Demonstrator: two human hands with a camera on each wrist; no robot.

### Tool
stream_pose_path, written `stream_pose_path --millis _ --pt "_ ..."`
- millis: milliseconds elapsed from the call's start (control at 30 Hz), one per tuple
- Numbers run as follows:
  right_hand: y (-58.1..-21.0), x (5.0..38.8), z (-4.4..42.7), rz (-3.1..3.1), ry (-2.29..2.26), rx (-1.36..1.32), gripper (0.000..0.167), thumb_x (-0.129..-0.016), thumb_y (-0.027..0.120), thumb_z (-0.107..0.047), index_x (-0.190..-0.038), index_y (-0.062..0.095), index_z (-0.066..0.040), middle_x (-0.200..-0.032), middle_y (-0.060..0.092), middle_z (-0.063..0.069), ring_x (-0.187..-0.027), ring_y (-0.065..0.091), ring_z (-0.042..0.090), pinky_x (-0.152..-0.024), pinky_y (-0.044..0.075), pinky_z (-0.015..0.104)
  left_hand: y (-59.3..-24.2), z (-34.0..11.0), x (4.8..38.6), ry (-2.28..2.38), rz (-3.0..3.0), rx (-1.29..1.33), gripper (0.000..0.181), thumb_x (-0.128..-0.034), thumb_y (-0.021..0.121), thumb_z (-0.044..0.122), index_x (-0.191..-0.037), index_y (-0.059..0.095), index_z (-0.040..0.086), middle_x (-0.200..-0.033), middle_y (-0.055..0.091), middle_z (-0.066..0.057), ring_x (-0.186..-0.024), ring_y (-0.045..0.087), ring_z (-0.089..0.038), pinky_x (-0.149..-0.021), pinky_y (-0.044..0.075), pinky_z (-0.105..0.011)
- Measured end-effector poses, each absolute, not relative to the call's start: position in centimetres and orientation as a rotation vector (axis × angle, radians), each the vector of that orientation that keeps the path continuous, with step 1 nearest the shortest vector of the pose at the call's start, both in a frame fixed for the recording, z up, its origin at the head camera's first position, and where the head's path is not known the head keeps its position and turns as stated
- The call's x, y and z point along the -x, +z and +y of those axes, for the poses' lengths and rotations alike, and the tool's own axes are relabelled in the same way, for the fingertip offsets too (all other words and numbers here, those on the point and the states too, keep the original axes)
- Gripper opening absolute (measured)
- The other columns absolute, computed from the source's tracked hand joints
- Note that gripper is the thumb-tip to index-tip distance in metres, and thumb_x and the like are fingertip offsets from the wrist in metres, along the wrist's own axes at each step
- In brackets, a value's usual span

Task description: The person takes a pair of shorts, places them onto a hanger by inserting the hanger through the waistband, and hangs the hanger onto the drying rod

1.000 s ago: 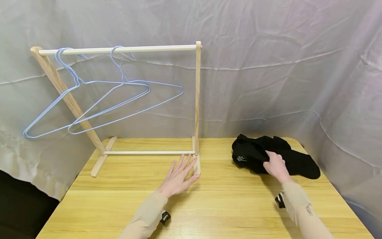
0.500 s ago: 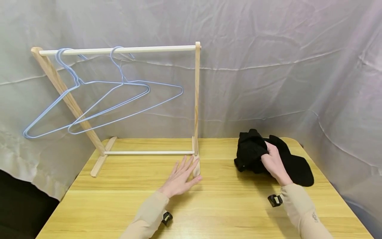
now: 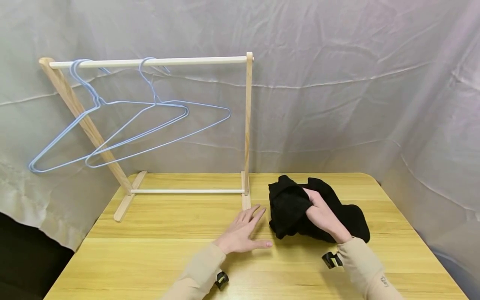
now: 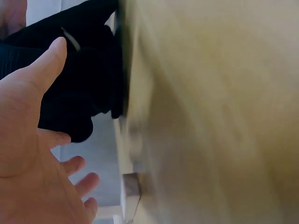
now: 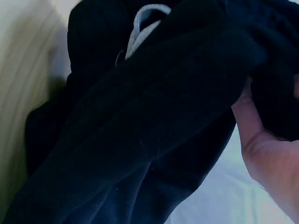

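A crumpled black garment [image 3: 288, 210] with a pale drawstring lies bunched on the right half of the table; its exact kind is hidden by the folds. My right hand [image 3: 323, 213] grips a fold of it, thumb and fingers partly inside the cloth. In the right wrist view, the thumb of that hand [image 5: 268, 149] shows beside the dark fabric [image 5: 140, 112] and the drawstring loop [image 5: 136, 35]. Just left of the cloth, my left hand [image 3: 243, 236] hovers low with fingers spread, holding nothing. The left wrist view shows this hand [image 4: 28, 135] in front of the garment [image 4: 74, 79].
A wooden clothes rack [image 3: 247, 125] stands at the back left of the wooden table [image 3: 157, 258]. Several blue wire hangers [image 3: 230, 112] hang from its white rail [image 3: 202, 61]. Grey curtain [image 3: 337, 104] closes off the back and right side.
My right hand has gripped the black garment and drawn it left and nearer to me across the table. My left hand has shifted slightly right, toward the cloth.
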State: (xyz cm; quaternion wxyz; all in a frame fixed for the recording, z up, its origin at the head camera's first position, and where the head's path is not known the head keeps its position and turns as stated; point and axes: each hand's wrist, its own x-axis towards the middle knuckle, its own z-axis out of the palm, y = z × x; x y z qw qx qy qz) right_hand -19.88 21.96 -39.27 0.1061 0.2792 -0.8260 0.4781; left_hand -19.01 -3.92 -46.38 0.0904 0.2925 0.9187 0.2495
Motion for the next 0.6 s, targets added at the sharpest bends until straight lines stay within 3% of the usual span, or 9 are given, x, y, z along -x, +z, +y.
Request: stream_pose_path --millis 200,433,600 --pt "-40.1 20.0 21.9 -2.467 1.459 -0.829 0.022 -0.099 0.052 0.0 -0.085 0.062 -0.013 -0.082 0.056 -0.011 -0.078 0.051 0.004 -0.077 0.042 0.02 -46.9 -2.6 18.7 0.674 2.772 -0.885 0.088 -0.0868 0.065 0.065 -0.156 0.036 0.019 -0.164 0.026 -0.008 -0.147 0.03 -0.029 -0.115 0.038 -0.055" --pt "-39.9 20.1 21.6 -2.461 1.503 -0.832 0.02 -0.1 0.052 -0.002 -0.088 0.062 -0.013 -0.082 0.055 -0.009 -0.078 0.051 0.005 -0.077 0.042 0.021 -46.8 -0.9 19.0 0.688 2.776 -0.924 0.079 -0.0911 0.059 0.064 -0.149 0.047 0.013 -0.154 0.044 -0.006 -0.142 0.039 -0.026 -0.116 0.038 -0.047" --pt "-39.6 20.0 21.4 -2.449 1.486 -0.821 0.019 -0.101 0.052 -0.002 -0.09 0.063 -0.013 -0.085 0.057 -0.008 -0.079 0.052 0.006 -0.079 0.043 0.021 -47.0 -0.6 19.3 0.766 2.797 -0.985 0.051 -0.1021 0.05 0.044 -0.14 0.057 0.01 -0.144 0.058 -0.009 -0.138 0.048 -0.028 -0.119 0.035 -0.044"
